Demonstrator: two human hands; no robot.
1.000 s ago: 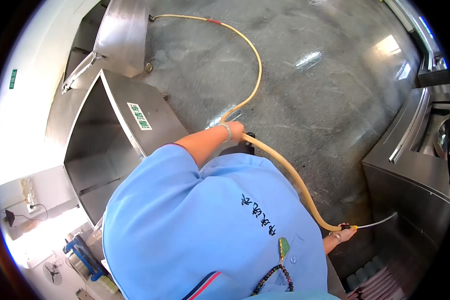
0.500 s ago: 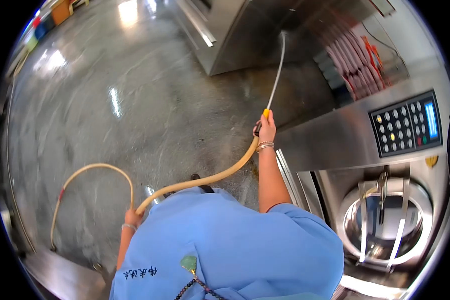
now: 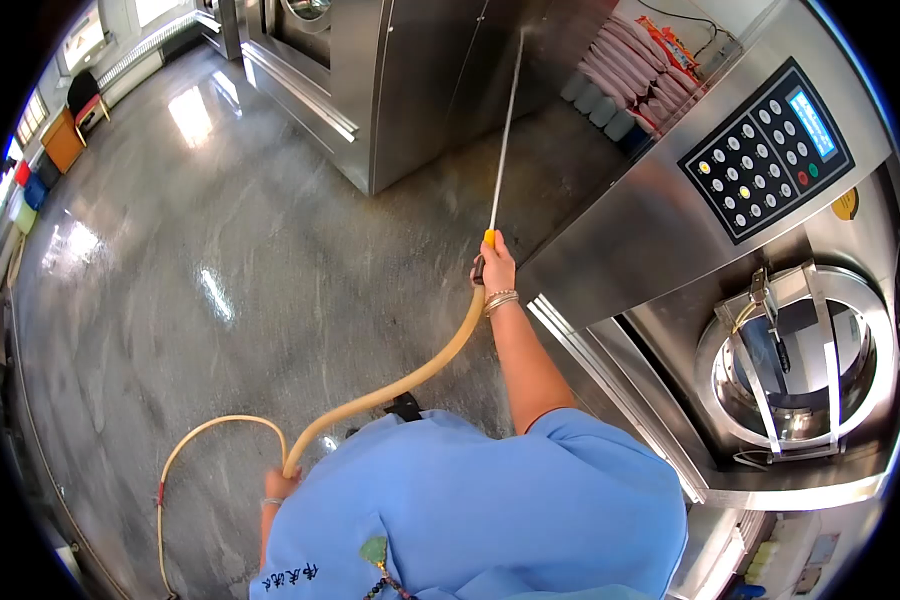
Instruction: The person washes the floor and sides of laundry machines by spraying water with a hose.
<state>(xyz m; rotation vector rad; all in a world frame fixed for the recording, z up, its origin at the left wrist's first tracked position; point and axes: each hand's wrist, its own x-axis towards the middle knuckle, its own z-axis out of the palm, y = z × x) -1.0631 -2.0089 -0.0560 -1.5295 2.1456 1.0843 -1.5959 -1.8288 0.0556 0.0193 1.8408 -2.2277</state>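
Observation:
My right hand [image 3: 496, 264] is closed round the yellow-tipped nozzle [image 3: 489, 238] of a beige hose [image 3: 410, 380]. A thin white jet of water [image 3: 507, 135] runs from the nozzle up to the side of a steel machine [image 3: 425, 80]. At the lower left my left hand [image 3: 281, 483] is wrapped round the hose, where it bends back on itself. Beyond that hand the hose loops over the wet grey floor [image 3: 210, 350].
On the right stands a steel washing machine with a keypad panel [image 3: 767, 150] and a round door [image 3: 800, 355]. Pinkish sacks [image 3: 625, 65] and grey jugs [image 3: 600, 112] lie behind. Far left are a chair [image 3: 88, 100] and an orange cabinet [image 3: 63, 140].
The view has swung towards the right-hand machine, bringing its panel and round door into sight. Both hands still hold the hose, and the water jet still runs.

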